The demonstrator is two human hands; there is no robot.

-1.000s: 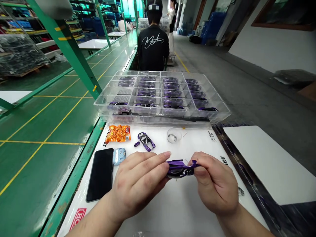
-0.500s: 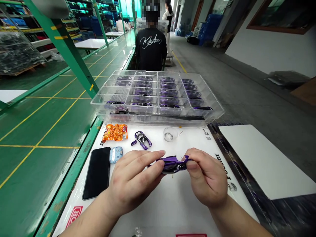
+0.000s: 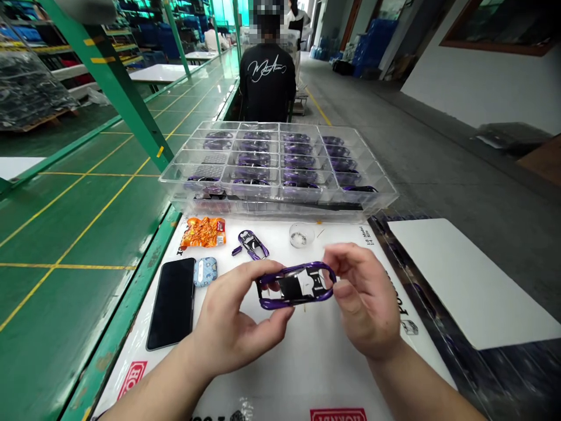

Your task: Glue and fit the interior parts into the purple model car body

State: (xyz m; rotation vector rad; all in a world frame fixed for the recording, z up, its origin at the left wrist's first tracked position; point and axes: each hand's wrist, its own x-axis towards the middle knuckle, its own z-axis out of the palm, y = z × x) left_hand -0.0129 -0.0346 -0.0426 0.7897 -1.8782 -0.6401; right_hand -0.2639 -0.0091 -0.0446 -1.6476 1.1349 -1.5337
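Note:
My left hand [image 3: 239, 310] grips a purple model car body shell [image 3: 298, 285] by its left end, fingers behind and thumb at the near side. The shell is tilted with its open frame and black-and-white inside facing me. By its right end is my right hand [image 3: 366, 298], fingers curled but apart. The right thumb is close to the rim; whether it touches I cannot tell. Past my hands lies a second purple car shell [image 3: 253, 244] with a small purple piece [image 3: 236, 251] beside it. A small clear dish [image 3: 301, 235] holding tiny bits is to its right.
A clear compartment tray [image 3: 280, 202] with many purple car shells spans the back of the white table [image 3: 324, 362]. At left are a phone [image 3: 170, 304], a blue patterned case [image 3: 205, 272] and an orange packet [image 3: 203, 233]. A white board [image 3: 473, 280] lies right. A person in black [image 3: 268, 82] sits ahead.
The car shell has turned from edge-on so its open inside faces me. My left thumb has come round to the near side; my right fingers have loosened from the right end.

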